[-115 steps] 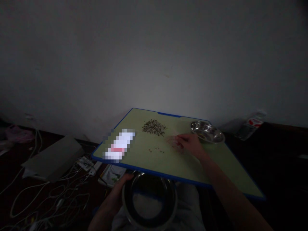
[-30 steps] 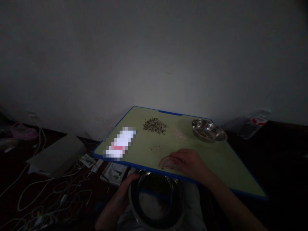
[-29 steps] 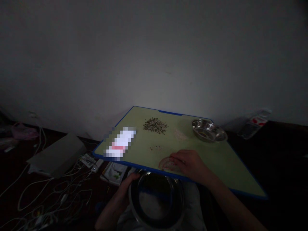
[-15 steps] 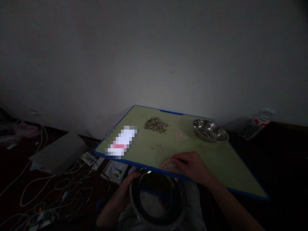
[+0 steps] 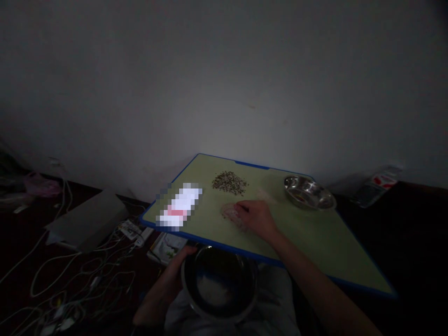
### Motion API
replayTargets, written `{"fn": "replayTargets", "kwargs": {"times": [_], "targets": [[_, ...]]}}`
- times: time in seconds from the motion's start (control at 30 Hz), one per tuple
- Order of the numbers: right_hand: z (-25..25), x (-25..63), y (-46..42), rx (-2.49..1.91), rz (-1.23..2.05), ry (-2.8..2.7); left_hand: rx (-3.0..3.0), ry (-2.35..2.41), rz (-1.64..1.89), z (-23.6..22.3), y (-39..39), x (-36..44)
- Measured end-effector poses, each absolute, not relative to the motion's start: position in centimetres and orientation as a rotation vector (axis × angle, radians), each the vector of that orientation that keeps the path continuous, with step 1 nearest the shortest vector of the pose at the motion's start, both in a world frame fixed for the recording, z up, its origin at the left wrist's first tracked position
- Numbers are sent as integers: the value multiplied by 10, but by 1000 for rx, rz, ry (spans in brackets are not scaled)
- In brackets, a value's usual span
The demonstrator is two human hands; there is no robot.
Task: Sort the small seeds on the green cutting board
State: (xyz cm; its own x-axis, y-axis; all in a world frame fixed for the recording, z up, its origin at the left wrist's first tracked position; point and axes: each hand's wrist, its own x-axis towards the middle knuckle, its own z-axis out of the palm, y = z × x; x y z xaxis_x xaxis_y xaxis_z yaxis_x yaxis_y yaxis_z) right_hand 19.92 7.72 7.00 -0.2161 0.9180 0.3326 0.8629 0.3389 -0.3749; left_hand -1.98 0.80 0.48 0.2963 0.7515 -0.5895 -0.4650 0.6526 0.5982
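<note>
My right hand (image 5: 256, 217) rests on the green board (image 5: 315, 238), fingers closed on a thin, see-through pinkish piece (image 5: 231, 214) that I cannot make out, pressed to the surface. It lies just in front of a pile of dark seeds (image 5: 230, 181). My left hand (image 5: 175, 273) grips the rim of a steel bowl (image 5: 220, 283) held below the board's near edge; the bowl has something pale inside.
A smaller steel bowl (image 5: 310, 192) sits at the board's far right. A blurred white and pink item (image 5: 179, 207) lies at the board's left. Cables (image 5: 70, 284) and a flat grey box (image 5: 87, 219) cover the floor on the left. A packet (image 5: 378, 184) leans against the wall.
My right hand slid the pinkish piece from the board's near edge back up toward the seed pile. The left hand kept hold of the bowl, which sits slightly lower and to the left.
</note>
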Motion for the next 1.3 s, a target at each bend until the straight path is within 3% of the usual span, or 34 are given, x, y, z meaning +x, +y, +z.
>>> {"fn": "replayTargets", "kwargs": {"times": [0.73,0.97,1.3], "targets": [[75,198,59,-1480,429,-2061,298,1043,884,13,9,-25],[67,191,38,-1510,233,-2111,300,1016,855,1,10,-26],[64,221,41,-1680,296,-1929,349,1025,896,3,9,-25]]}}
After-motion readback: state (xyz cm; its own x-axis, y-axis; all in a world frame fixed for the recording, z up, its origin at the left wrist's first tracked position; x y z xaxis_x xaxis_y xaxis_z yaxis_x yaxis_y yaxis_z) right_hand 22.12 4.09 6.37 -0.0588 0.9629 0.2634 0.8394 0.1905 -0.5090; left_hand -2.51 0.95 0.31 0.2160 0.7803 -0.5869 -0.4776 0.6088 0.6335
